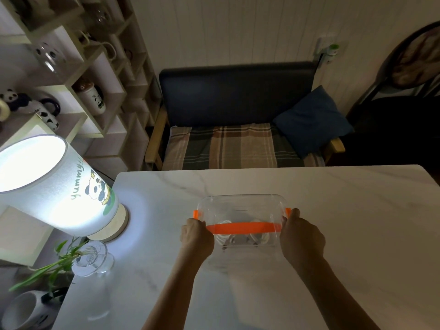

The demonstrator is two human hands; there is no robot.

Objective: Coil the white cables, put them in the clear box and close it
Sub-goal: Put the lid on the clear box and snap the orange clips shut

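A clear box (240,206) with an orange handle (242,227) and orange side clips sits on the white marble table (345,222), its clear lid on top. Coiled white cables (225,236) show dimly through the plastic inside it. My left hand (196,236) grips the box's left end at the orange clip. My right hand (301,236) grips the right end, thumb up against the right clip.
A lit panda lamp (59,186) stands off the table's left corner. Beside it are a glass vase with a green plant (91,258) and a mug (26,310). A dark bench with a plaid cushion (228,144) lies beyond the table's far edge.
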